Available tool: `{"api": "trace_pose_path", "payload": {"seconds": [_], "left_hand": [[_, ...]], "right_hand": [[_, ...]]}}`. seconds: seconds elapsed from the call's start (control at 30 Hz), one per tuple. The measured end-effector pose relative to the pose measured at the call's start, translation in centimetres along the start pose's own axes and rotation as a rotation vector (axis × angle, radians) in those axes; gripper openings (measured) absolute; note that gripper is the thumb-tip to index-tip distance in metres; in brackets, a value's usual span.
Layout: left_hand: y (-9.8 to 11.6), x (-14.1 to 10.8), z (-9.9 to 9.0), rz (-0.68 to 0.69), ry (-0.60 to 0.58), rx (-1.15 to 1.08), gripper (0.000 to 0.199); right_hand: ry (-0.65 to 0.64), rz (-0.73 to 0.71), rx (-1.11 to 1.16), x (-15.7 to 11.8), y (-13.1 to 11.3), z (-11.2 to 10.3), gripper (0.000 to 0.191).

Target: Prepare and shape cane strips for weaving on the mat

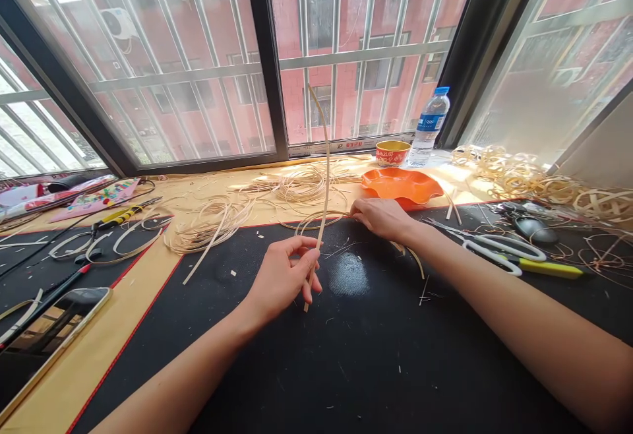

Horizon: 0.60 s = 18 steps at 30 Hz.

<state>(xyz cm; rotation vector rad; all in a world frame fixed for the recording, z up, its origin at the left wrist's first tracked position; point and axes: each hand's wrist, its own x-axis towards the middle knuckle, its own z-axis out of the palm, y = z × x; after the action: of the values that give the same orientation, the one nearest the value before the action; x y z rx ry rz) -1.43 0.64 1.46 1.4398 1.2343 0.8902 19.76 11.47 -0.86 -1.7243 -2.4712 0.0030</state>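
Observation:
A long flat cane-like strip [326, 177] rises upright and bows leftward at its top. My left hand [289, 272] pinches it near the lower end, between thumb and fingers, above the black mat [356, 355]. Farther forward, my right hand [383, 216] is curled palm down in front of the orange wavy-edged dish [401, 185]. Its fingertips are closed at the end of a looped thin strip [316, 218] lying on the mat; they are partly hidden and a little blurred. More strip ends show beneath my right forearm.
Coils of strips [208, 226] lie ahead and left. On the right are white-handled scissors [499, 249], a yellow-handled tool [551, 268] and tangled strips [519, 173]. A water bottle [430, 127] and red tin [392, 154] stand by the window. A phone [49, 348] lies left.

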Motion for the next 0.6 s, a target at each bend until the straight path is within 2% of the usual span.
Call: {"api": "trace_pose_path", "payload": {"seconds": [0.2,0.37,0.6], "left_hand": [[-0.1,0.0,0.2,-0.027,-0.008,0.025,0.011],[0.0,0.2,0.0,-0.026,-0.034,0.06,0.012],[-0.1,0.3,-0.3,-0.016,-0.11,0.046,0.019]], "right_hand": [[0.074,0.069,0.19,0.1,0.9,-0.2,0.018],[0.092,0.086,0.513,0.5,1.7,-0.2,0.015],[0.093,0.142,0.982,0.3,3.2,-0.6,0.039]]}}
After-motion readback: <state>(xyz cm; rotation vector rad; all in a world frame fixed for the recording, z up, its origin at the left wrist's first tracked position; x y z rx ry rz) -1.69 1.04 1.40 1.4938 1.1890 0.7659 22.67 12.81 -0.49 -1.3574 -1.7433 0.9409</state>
